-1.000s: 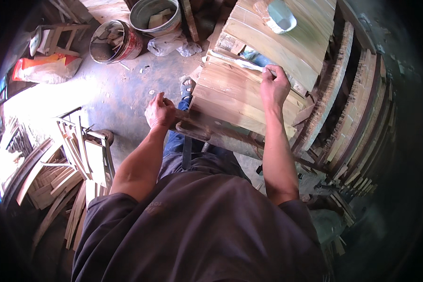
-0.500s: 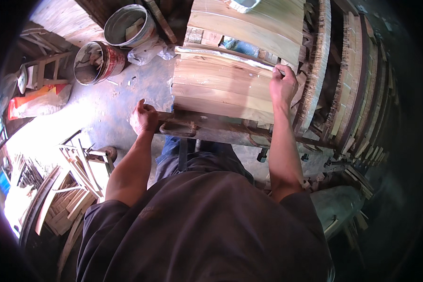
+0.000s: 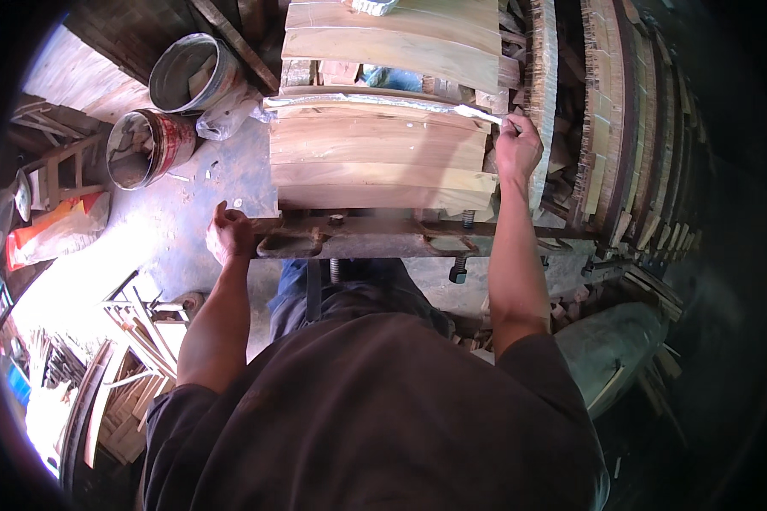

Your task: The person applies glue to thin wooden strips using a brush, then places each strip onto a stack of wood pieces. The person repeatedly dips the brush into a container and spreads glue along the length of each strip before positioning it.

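Note:
A set of wooden boards [image 3: 375, 157] lies edge to edge in a rusty metal clamp frame [image 3: 375, 237] in front of me. My left hand [image 3: 228, 232] grips the left end of the frame's near bar. My right hand [image 3: 518, 146] reaches to the far right corner of the boards and pinches a thin white strip [image 3: 375, 101] that runs along the top edge of the far board. More pale boards [image 3: 392, 34] lie beyond it.
Two buckets [image 3: 149, 145] [image 3: 194, 72] and a crumpled plastic bag [image 3: 228, 111] stand on the concrete floor at the upper left. Stacks of wooden slats [image 3: 622, 128] line the right side. Wooden frames and offcuts [image 3: 119, 366] pile up at the lower left. An orange sack [image 3: 55, 230] lies at the left.
My head has moved, so the boards now sit squarer and higher in view. My right hand has slid toward the far right corner; my left hand stays on the frame's left end.

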Demonstrator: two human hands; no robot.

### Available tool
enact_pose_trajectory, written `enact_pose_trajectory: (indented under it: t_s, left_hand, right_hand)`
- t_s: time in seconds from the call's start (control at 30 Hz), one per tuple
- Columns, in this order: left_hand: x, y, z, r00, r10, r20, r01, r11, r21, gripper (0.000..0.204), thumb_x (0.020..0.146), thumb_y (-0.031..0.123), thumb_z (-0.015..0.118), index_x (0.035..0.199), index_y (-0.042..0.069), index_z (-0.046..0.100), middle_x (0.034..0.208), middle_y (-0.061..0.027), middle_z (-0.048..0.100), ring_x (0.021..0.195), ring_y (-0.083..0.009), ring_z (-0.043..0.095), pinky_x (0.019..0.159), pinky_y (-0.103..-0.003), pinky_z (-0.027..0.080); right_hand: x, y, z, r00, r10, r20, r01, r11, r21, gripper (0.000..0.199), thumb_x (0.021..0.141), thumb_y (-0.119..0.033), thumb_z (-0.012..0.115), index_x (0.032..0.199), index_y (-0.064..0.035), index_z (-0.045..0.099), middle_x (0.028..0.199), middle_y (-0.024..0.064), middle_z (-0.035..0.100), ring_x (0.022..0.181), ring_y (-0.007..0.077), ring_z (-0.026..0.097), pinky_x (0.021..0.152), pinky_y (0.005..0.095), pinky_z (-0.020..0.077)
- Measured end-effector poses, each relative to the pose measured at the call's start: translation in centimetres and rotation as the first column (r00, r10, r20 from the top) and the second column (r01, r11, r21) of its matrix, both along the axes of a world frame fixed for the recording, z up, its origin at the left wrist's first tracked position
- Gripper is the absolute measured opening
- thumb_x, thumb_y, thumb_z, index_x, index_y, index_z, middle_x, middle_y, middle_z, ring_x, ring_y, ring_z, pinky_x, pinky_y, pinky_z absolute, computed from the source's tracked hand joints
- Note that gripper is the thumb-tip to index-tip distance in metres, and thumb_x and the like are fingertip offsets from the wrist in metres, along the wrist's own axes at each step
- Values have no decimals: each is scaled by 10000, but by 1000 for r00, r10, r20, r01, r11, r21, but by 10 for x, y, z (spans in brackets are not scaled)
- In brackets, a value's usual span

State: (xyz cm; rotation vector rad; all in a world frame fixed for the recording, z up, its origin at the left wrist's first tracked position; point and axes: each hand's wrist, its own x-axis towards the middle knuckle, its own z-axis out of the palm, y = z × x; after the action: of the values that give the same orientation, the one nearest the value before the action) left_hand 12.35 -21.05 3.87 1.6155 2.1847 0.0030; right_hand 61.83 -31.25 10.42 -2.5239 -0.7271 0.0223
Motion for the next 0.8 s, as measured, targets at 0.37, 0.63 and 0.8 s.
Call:
enact_pose_trajectory:
  t_s: [0.37, 0.63, 0.8]
  left_hand:
    - [0, 1, -1, 1000, -27, -3, 27, 1000, 15, 366, 837, 207, 536, 1145, 91, 695, 953, -215, 706, 895, -380, 684, 814, -451, 530]
    - [-1, 2, -5, 999, -29, -14, 29, 999, 19, 333, 839, 213, 534, 1106, 117, 707, 939, -213, 705, 881, -391, 681, 800, -462, 534]
    - [0, 2, 2, 999, -29, -21, 29, 1000, -8, 322, 845, 215, 525, 1095, 126, 707, 941, -211, 704, 883, -399, 678, 805, -469, 538]
  right_hand:
    - [31, -25, -15, 992, -83, 99, 81, 996, 27, 141, 853, -102, 683, 980, -58, 721, 969, 133, 712, 898, 281, 681, 816, 366, 525]
    - [30, -40, -17, 973, -90, 212, 78, 995, 64, 189, 824, -46, 685, 1011, -48, 717, 973, 151, 699, 911, 290, 671, 817, 377, 527]
    - [-14, -22, -17, 986, -58, 158, 39, 992, 120, 181, 832, -54, 688, 1011, -46, 711, 962, 159, 688, 879, 298, 668, 795, 377, 528]
